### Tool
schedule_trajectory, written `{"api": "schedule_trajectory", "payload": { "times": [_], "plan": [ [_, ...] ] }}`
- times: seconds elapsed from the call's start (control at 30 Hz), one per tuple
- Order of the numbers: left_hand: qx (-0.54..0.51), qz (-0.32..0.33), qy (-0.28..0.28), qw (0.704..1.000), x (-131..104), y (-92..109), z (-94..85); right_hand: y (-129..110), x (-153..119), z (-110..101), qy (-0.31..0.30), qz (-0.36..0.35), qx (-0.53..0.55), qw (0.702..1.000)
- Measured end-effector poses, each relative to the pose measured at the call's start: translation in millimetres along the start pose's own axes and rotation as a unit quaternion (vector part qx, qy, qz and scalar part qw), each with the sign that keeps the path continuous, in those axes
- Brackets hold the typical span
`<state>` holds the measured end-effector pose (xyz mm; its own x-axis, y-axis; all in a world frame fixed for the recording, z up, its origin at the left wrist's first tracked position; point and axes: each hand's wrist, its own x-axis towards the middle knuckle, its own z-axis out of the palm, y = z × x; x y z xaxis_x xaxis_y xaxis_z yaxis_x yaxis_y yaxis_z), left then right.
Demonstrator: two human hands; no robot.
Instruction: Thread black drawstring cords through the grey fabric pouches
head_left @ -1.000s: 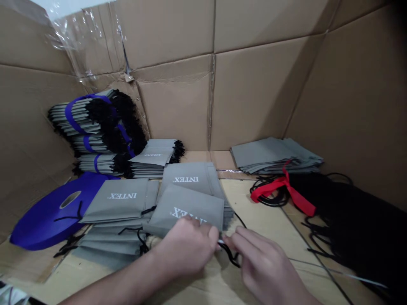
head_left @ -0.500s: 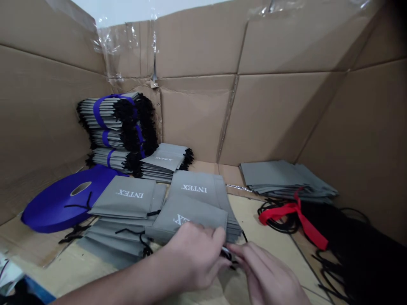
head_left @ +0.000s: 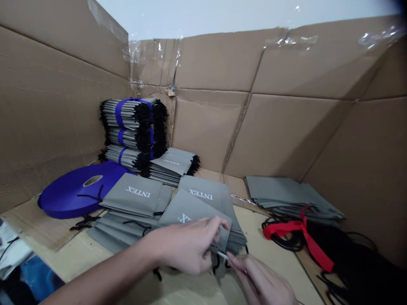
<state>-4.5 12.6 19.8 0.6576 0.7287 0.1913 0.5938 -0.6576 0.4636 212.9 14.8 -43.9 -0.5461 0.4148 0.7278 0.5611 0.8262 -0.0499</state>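
My left hand is closed on the near corner of a grey pouch printed INTEX, which lies slanted over a stack of like pouches. Just right of it, my right hand pinches a thin whitish tool, whose tip points at the pouch edge between both hands. Black cord ends hang below that edge. To the left lie more grey pouches with black cords. What my left fingers cover at the corner is hidden.
A purple ribbon roll lies at the left. Behind it stand purple-banded pouch bundles, beside a loose stack. Flat grey pouches and black cords tied with red ribbon are at the right. Cardboard walls surround the table.
The view has tilted up and shifted left. My hands have moved slightly apart, and more of the whitish tool shows between them.
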Motion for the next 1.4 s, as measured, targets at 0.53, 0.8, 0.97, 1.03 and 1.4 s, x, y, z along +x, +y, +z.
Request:
{"api": "schedule_trajectory", "payload": {
  "times": [0.53,0.8,0.97,1.03,1.4],
  "plan": [
    [0.268,0.056,0.045,0.961,0,-7,20.0,-6,3,-10,0.009,0.051,0.052,0.997],
    [0.345,0.065,0.017,0.936,7,-1,27.2,-7,0,-11,-0.002,-0.003,-0.006,1.0],
    [0.395,0.086,0.028,0.914,14,0,34.5,-10,0,-10,-0.039,0.149,0.133,0.979],
    [0.416,0.095,0.04,0.904,17,-1,36.6,-10,4,-12,-0.075,0.237,0.178,0.952],
    [0.21,0.174,0.256,0.927,14,-25,31.1,-8,13,-11,-0.038,0.396,0.325,0.858]
  ]
}}
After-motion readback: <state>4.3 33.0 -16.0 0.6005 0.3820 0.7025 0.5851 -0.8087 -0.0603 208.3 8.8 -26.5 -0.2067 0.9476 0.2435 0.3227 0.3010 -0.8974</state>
